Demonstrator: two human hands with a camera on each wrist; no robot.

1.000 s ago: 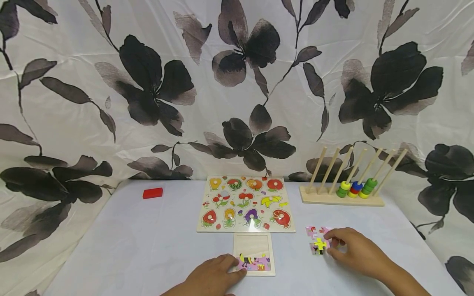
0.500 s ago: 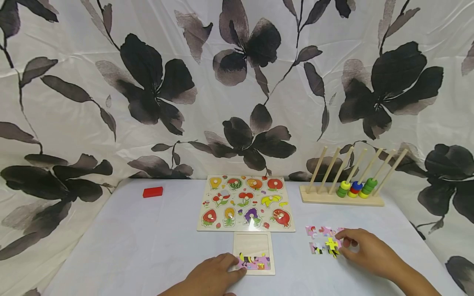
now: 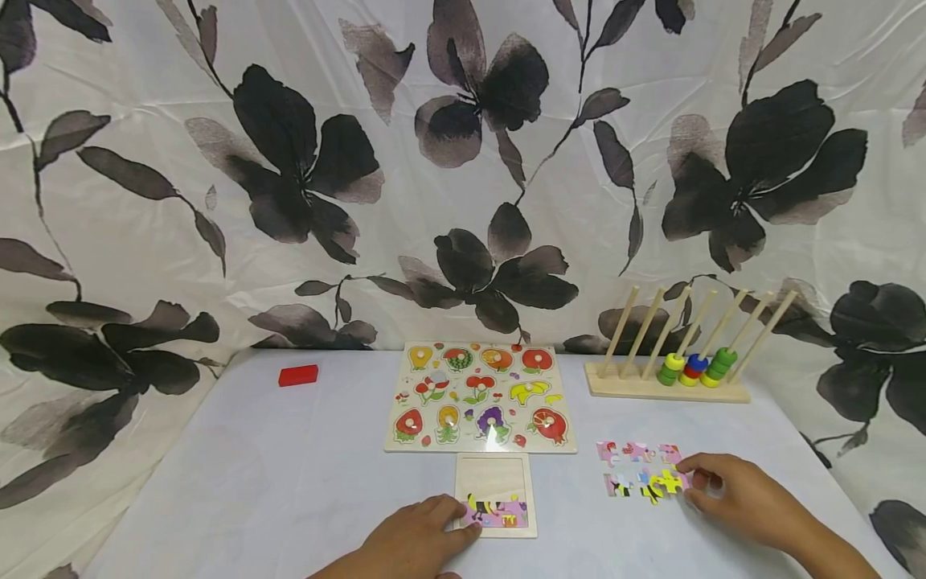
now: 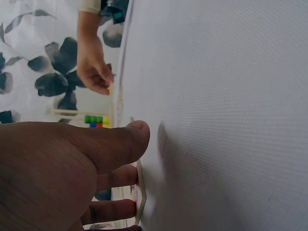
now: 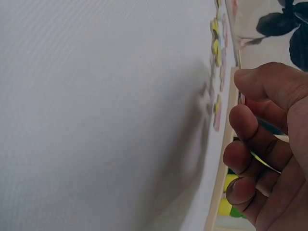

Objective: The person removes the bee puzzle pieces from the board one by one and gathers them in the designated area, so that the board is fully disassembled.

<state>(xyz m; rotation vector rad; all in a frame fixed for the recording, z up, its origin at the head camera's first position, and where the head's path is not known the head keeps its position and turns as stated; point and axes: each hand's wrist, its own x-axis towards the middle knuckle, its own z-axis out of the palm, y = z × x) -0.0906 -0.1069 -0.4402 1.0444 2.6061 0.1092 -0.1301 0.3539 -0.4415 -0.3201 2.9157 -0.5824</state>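
Note:
My left hand rests at the left and front edges of a small wooden puzzle frame, its fingers fairly straight. Joined pink and yellow pieces fill the frame's lower part; bare wood shows above. In the left wrist view, that hand has its fingertips against the frame's rim. On the right, my right hand pinches a yellow and pink puzzle piece between thumb and fingers, over loose pieces on the cloth. In the right wrist view, the right hand hides the pinched piece.
A fruit puzzle board lies directly behind the frame. At the back right stands a wooden peg rack with coloured rings. A red block is at the back left. Flowered cloth hangs behind the white-covered table.
My right hand has moved right with the pinched piece, uncovering more loose pieces at its left. The left hand has stayed at the frame.

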